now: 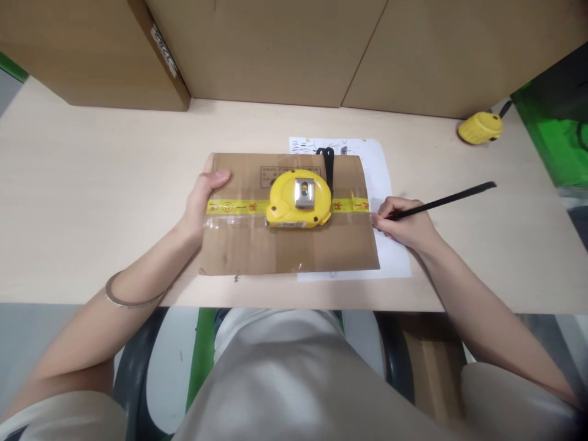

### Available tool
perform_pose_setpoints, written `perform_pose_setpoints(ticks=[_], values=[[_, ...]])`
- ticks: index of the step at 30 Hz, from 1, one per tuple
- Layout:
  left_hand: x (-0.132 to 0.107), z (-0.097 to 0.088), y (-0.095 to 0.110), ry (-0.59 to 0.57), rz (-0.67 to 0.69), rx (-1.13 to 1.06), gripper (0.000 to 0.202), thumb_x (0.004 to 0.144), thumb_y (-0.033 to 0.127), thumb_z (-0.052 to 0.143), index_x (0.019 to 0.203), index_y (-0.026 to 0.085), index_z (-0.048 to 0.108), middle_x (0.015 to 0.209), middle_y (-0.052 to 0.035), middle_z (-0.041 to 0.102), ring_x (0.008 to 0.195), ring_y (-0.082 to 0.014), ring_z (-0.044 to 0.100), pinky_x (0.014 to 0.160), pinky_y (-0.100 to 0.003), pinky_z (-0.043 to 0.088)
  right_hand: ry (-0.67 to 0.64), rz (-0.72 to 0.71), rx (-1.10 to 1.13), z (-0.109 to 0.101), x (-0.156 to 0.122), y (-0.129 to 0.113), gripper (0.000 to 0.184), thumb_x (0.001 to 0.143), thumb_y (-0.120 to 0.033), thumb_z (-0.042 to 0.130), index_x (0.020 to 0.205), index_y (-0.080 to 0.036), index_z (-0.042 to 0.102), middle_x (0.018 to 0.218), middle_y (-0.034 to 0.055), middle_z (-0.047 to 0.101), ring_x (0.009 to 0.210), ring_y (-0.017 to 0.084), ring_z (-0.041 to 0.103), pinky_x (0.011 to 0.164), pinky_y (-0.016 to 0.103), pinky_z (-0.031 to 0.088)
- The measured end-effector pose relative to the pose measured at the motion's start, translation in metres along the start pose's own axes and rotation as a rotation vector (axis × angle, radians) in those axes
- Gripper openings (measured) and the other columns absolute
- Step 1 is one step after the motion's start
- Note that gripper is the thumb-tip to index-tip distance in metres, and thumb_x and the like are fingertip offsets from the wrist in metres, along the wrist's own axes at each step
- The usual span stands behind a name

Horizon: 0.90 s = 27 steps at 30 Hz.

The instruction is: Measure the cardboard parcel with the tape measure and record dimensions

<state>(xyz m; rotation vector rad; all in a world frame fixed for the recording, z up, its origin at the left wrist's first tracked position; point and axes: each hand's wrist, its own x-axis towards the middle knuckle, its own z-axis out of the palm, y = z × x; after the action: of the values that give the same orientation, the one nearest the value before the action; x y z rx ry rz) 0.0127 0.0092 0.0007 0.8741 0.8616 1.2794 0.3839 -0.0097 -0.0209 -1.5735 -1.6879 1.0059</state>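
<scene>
My left hand point(202, 199) grips the left edge of a flat cardboard box point(239, 248), thumb on its top face and the other fingers hidden. Yellow tape with red characters runs across the box. A yellow tape measure point(296, 213) with a metal clip and black strap lies on top. My right hand point(404, 222) is closed around a long, slim black pen point(452, 199), close beside the box's right edge; its tip is hidden by the fingers. Under the box lies a white sheet of paper point(392, 251) with dark marks along its upper part.
Large cardboard boxes point(271, 55) line the back of the pale table point(92, 184), and another box point(105, 55) stands at the left. A second yellow tape measure point(480, 127) rests at the back right. The table's front edge runs just before my body.
</scene>
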Motion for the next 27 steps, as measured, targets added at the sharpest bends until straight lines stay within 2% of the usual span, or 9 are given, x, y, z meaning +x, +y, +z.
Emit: perform_pose_setpoints(ticks=[6,10,15,19,22,27], values=[[-0.011,0.012,0.005,0.042,0.014,-0.023,0.017,0.082,0.029,0.066,0.092,0.020,0.056,0.096,-0.0069,0.072,0.117,-0.0330,0.068,0.104,-0.049,0.053,0.012,0.015,-0.002,0.000,0.001,0.003,0.037,0.069,-0.032,0.079,0.053,-0.023,0.046,0.044,-0.0028,0.048,0.044,0.010,0.040,0.045,0.027,0.029],[-0.011,0.010,0.005,0.061,-0.033,-0.021,0.021,0.081,0.031,0.067,0.096,0.019,0.058,0.101,-0.0082,0.073,0.119,-0.0341,0.068,0.105,-0.049,0.053,0.016,0.012,-0.010,0.001,0.002,0.004,0.038,0.067,-0.030,0.079,0.052,-0.023,0.045,0.047,-0.0026,0.047,0.048,0.010,0.039,0.046,0.027,0.028],[-0.013,0.011,0.006,0.059,-0.026,0.008,0.020,0.083,0.032,0.063,0.098,0.021,0.057,0.105,-0.0080,0.074,0.120,-0.0337,0.068,0.104,-0.048,0.054,0.001,0.008,-0.012,0.000,0.003,0.004,0.038,0.067,-0.030,0.078,0.052,-0.023,0.044,0.048,-0.0023,0.046,0.049,0.011,0.038,0.047,0.027,0.027],[-0.015,0.012,0.007,0.044,-0.020,0.035,0.016,0.086,0.031,0.060,0.098,0.022,0.056,0.103,-0.0063,0.073,0.119,-0.0325,0.069,0.104,-0.048,0.053,-0.018,0.019,-0.013,0.000,0.003,0.007,0.037,0.068,-0.032,0.079,0.053,-0.024,0.046,0.046,-0.0021,0.047,0.046,0.011,0.039,0.047,0.028,0.027],[-0.014,0.010,0.005,0.044,0.001,0.048,0.017,0.085,0.032,0.062,0.098,0.022,0.057,0.101,-0.0058,0.072,0.118,-0.0333,0.069,0.103,-0.050,0.054,0.002,0.016,-0.017,0.001,0.004,0.008,0.041,0.071,-0.034,0.078,0.055,-0.024,0.041,0.046,-0.0030,0.043,0.047,0.011,0.036,0.048,0.028,0.026],[-0.010,0.006,0.001,0.034,0.047,0.026,0.016,0.083,0.031,0.066,0.091,0.022,0.056,0.091,-0.0048,0.071,0.119,-0.0330,0.067,0.102,-0.048,0.054,-0.068,0.019,-0.046,-0.002,0.006,0.002,0.049,0.063,-0.040,0.085,0.051,-0.022,0.042,0.052,-0.0017,0.045,0.054,0.010,0.038,0.053,0.028,0.027]])
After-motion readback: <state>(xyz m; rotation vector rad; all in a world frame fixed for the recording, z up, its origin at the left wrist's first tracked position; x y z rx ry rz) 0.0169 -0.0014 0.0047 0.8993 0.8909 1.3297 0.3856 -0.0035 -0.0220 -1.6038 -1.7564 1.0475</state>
